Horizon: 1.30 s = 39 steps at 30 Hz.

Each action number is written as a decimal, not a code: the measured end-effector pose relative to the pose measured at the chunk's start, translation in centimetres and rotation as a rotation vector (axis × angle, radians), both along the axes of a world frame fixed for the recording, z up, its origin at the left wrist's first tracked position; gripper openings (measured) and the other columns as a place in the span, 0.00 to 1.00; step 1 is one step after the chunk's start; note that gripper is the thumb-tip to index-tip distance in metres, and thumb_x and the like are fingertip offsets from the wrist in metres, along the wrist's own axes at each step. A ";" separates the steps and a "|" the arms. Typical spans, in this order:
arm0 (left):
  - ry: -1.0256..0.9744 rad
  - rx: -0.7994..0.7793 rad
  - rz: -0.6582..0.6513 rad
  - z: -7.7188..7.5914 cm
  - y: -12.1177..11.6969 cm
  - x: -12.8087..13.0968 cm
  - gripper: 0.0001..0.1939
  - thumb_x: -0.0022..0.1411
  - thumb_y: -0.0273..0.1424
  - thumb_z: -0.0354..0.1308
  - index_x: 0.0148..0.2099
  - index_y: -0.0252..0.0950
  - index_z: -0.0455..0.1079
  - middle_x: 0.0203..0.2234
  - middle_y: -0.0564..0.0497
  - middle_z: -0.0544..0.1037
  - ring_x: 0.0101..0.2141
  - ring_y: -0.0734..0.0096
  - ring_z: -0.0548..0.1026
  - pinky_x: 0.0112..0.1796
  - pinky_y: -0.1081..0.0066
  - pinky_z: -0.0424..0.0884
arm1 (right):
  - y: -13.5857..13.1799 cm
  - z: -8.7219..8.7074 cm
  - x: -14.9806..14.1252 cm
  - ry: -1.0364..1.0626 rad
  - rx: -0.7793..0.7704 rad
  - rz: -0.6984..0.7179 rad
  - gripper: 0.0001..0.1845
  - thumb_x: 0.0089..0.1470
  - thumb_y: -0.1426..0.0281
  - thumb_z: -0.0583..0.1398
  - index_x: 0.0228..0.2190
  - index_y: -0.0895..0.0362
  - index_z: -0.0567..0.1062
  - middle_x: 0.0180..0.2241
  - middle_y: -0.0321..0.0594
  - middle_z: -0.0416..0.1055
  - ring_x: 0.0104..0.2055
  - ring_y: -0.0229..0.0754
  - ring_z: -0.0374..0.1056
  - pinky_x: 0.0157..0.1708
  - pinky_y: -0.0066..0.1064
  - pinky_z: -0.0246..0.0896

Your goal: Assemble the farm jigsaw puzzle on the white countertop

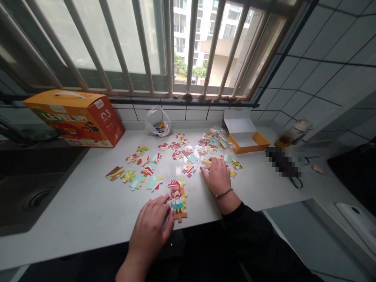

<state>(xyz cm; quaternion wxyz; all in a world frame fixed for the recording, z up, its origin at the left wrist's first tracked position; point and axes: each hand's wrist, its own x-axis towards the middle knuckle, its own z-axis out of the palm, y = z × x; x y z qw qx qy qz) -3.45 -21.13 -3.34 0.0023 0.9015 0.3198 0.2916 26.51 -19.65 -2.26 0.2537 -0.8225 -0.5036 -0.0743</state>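
Observation:
My left hand (154, 219) lies on the counter with fingers stretched out. Its fingertips and thumb touch the left edge of a joined part of a jigsaw puzzle (177, 203), which shows a figure in a hat and blue shorts under a red barn top. Farther right, my right hand (217, 176) reaches over loose puzzle pieces, thumb apart and fingers slightly bent. A yellow-green puzzle piece (206, 163) shows beside its fingers; what lies under the palm is hidden. Between the hands is a red-and-white striped puzzle piece (189, 170).
Several loose pieces (137, 181) spread at left. A clear bag of pieces (158, 127) and another bag (217, 138) lie at the back. An orange carton (76, 117) stands by the sink (35, 199). An opened yellow box (248, 144) and a bottle (293, 133) are at right.

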 end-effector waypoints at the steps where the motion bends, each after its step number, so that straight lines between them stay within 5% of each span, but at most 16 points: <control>1: -0.002 0.004 0.000 0.0 0.0 0.0 0.03 0.77 0.31 0.56 0.48 0.40 0.71 0.58 0.42 0.82 0.57 0.50 0.80 0.58 0.47 0.75 | 0.1 -0.1 0.3 -0.013 -0.052 -0.011 0.22 0.65 0.57 0.68 0.54 0.56 0.74 0.53 0.57 0.76 0.56 0.61 0.67 0.52 0.47 0.62; 11: -0.039 0.002 0.056 -0.2 -0.5 0.0 0.03 0.76 0.30 0.58 0.45 0.39 0.71 0.55 0.41 0.83 0.54 0.51 0.80 0.55 0.50 0.74 | 0.5 -0.2 1.6 0.007 -0.173 -0.047 0.20 0.68 0.61 0.67 0.54 0.59 0.74 0.49 0.57 0.77 0.53 0.60 0.70 0.52 0.44 0.62; 16: -0.054 0.009 0.067 -0.3 -0.7 -0.1 0.03 0.76 0.28 0.58 0.45 0.39 0.72 0.52 0.42 0.83 0.52 0.52 0.80 0.53 0.51 0.74 | 0.5 -0.8 2.5 0.011 -0.125 -0.019 0.19 0.67 0.64 0.67 0.55 0.58 0.73 0.49 0.56 0.78 0.53 0.59 0.71 0.54 0.43 0.62; 23: -0.064 0.043 0.070 -0.4 -0.8 0.0 0.02 0.75 0.27 0.58 0.47 0.39 0.71 0.52 0.43 0.83 0.51 0.52 0.81 0.58 0.48 0.72 | 0.0 -1.1 2.9 0.229 0.100 0.019 0.32 0.61 0.62 0.69 0.60 0.58 0.66 0.47 0.50 0.80 0.49 0.54 0.75 0.51 0.42 0.67; 25: -0.088 0.055 0.084 -0.5 -0.8 -0.1 0.05 0.75 0.26 0.58 0.50 0.39 0.70 0.52 0.42 0.83 0.52 0.51 0.81 0.59 0.47 0.72 | -0.2 -0.8 2.2 0.324 0.184 0.142 0.35 0.61 0.58 0.70 0.61 0.57 0.65 0.48 0.49 0.81 0.43 0.51 0.75 0.47 0.41 0.70; 28: -0.157 0.056 0.128 -0.5 -0.8 -0.1 0.12 0.74 0.25 0.59 0.57 0.37 0.69 0.57 0.38 0.81 0.56 0.50 0.80 0.61 0.46 0.72 | -0.6 -0.6 0.3 0.412 0.194 0.514 0.37 0.62 0.56 0.72 0.64 0.52 0.64 0.52 0.46 0.82 0.40 0.45 0.73 0.45 0.39 0.72; 32: -0.172 0.043 0.174 -0.7 -0.8 -0.1 0.19 0.73 0.25 0.59 0.63 0.36 0.66 0.65 0.34 0.76 0.63 0.44 0.76 0.64 0.43 0.71 | -1.2 -0.7 -2.5 0.376 0.040 0.977 0.39 0.62 0.64 0.74 0.68 0.48 0.65 0.56 0.43 0.81 0.49 0.46 0.75 0.55 0.41 0.73; 35: -0.100 0.013 0.159 -0.7 -0.8 -0.1 0.20 0.74 0.27 0.58 0.66 0.37 0.66 0.65 0.36 0.77 0.63 0.45 0.76 0.65 0.42 0.69 | -1.3 -0.9 -3.6 0.316 -0.022 1.081 0.35 0.65 0.69 0.70 0.68 0.49 0.68 0.60 0.44 0.79 0.58 0.49 0.74 0.62 0.44 0.70; 39: 0.007 -0.008 0.117 -0.3 -0.7 0.1 0.20 0.75 0.28 0.56 0.66 0.39 0.68 0.64 0.41 0.79 0.62 0.47 0.76 0.65 0.43 0.66 | -1.3 -1.3 -3.5 0.307 0.031 0.984 0.34 0.65 0.70 0.69 0.68 0.50 0.69 0.58 0.47 0.78 0.59 0.50 0.75 0.61 0.47 0.71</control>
